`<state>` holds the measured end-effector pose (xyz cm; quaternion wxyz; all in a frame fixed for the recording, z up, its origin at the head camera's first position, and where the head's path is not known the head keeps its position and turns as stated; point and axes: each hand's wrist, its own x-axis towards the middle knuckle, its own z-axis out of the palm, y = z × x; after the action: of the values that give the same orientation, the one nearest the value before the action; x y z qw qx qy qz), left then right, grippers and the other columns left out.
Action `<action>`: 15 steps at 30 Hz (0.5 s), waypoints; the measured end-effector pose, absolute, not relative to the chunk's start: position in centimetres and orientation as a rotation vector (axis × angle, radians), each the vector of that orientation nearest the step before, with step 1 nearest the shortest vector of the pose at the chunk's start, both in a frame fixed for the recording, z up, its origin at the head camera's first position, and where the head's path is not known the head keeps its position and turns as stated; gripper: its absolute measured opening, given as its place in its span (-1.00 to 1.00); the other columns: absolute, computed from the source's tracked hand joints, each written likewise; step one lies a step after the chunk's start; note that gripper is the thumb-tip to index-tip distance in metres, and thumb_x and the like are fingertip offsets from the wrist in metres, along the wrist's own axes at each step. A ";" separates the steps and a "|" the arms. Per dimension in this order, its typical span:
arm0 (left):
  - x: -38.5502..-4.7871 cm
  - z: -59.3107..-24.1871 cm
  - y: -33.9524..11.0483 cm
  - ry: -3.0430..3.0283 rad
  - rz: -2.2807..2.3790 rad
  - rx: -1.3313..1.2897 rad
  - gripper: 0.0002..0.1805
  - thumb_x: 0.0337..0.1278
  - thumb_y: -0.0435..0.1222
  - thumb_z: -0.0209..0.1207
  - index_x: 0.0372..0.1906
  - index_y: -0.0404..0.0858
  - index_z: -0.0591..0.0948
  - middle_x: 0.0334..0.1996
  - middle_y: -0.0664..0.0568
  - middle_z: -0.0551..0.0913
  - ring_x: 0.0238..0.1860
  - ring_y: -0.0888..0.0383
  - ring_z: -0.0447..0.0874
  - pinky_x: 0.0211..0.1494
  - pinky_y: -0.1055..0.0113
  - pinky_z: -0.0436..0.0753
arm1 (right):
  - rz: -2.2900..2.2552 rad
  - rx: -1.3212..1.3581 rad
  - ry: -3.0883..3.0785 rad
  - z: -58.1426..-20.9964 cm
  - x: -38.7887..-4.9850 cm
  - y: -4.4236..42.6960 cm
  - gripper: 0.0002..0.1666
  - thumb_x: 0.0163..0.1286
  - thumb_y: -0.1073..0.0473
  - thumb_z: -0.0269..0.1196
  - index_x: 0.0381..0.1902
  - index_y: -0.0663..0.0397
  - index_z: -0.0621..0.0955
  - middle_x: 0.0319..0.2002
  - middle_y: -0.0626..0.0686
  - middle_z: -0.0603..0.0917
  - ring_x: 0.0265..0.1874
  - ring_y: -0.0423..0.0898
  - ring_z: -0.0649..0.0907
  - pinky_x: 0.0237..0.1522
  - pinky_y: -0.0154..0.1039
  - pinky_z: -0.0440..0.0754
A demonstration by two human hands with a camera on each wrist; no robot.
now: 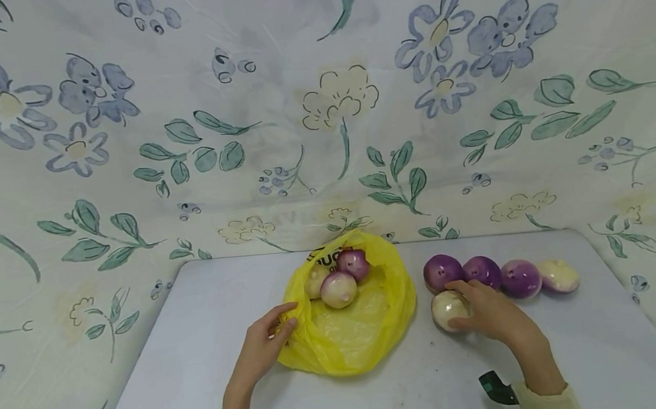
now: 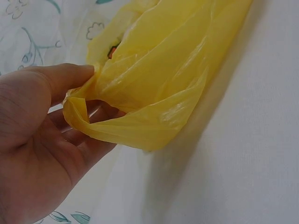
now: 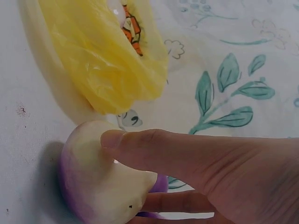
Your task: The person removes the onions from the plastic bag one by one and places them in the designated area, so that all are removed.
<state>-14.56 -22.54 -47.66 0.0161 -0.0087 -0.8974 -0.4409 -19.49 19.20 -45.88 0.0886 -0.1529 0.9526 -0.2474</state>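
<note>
My left hand (image 1: pixel 262 347) pinches the left rim of a yellow plastic bag (image 1: pixel 351 357) between thumb and fingers. In the left wrist view a fold of the bag (image 2: pixel 154 116) lies between the thumb and the curled fingers. The bag's mouth is wide, and a few white-and-purple turnips (image 1: pixel 338 290) lie inside toward the back. To the right of the bag, my right hand (image 1: pixel 492 310) grips a turnip (image 1: pixel 449 311), white on top and purple lower down, with the thumb on its near side. In the right wrist view that turnip (image 3: pixel 103 172) fills the lower left.
Behind the held turnip, a row of turnips runs rightward: a dark purple one (image 1: pixel 442 272), further purple ones (image 1: pixel 521 278) and a pale one (image 1: pixel 558 276). All stand on a white table (image 1: pixel 187 355). A flowered cloth (image 1: pixel 296 134) hangs behind the table.
</note>
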 end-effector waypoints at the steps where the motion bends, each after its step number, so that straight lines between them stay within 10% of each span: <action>1: -14.6 -47.7 -22.5 -2.792 -1.367 -0.026 -0.62 0.32 -0.21 0.20 0.20 -0.11 0.58 0.20 -0.09 0.60 -0.12 0.11 0.59 -0.09 0.57 0.58 | -0.735 -0.456 2.836 -45.9 -19.5 19.2 -0.18 0.11 -0.06 0.46 0.31 0.02 0.46 0.11 0.25 0.59 0.02 0.16 0.63 0.12 0.22 0.54; 15: -14.7 -47.8 -22.6 -2.792 -1.374 -0.028 -0.62 0.32 -0.20 0.19 0.20 -0.10 0.58 0.19 -0.07 0.61 -0.16 0.12 0.56 -0.12 0.55 0.58 | -0.744 -0.470 2.837 -45.5 -19.4 19.4 -0.22 0.17 -0.06 0.42 0.31 0.05 0.46 0.13 0.26 0.59 0.04 0.18 0.62 0.11 0.24 0.54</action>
<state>-14.67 -22.60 -47.80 0.0148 -0.0091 -0.8972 -0.4413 -19.41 19.43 -45.53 0.0858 -0.1576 0.9516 -0.2495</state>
